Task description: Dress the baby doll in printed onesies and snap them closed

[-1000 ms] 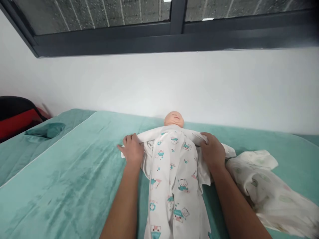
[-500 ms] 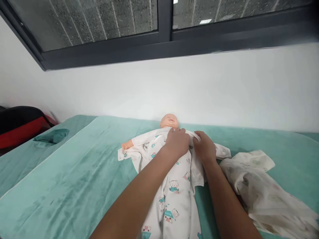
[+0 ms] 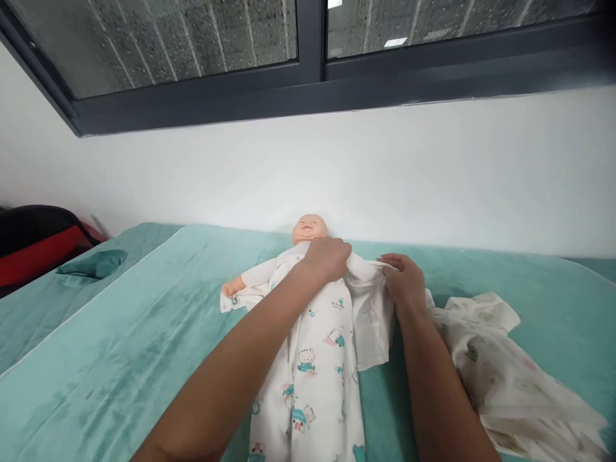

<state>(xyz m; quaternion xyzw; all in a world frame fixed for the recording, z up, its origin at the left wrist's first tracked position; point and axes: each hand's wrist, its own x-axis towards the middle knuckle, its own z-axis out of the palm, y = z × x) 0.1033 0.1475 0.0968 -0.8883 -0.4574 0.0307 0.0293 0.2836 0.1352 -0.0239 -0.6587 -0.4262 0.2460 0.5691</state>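
1. Just below the doll's (image 3: 308, 227) chin, the left hand (image 3: 327, 258) lies on the chest of the white printed sleepsuit (image 3: 312, 359). Its fingers curl down into the fabric, hidden by the back of the hand, so I cannot tell whether they pinch it.
2. Right of those fingers, close but not touching, the right hand (image 3: 407, 282) grips the sleepsuit's open front flap. Thumb and fingers are narrowed on the flap's upper edge, and the plain inner side hangs below them.
3. The doll lies on its back on the teal bed (image 3: 120, 333), head toward the wall, one bare arm stretched out to the left of the left fingers.
4. Beyond the right wrist, to the right, a crumpled pale cloth (image 3: 500, 366) lies on the bed.
5. Far left of both hands, a red and black bag (image 3: 33, 240) sits at the bed's edge.
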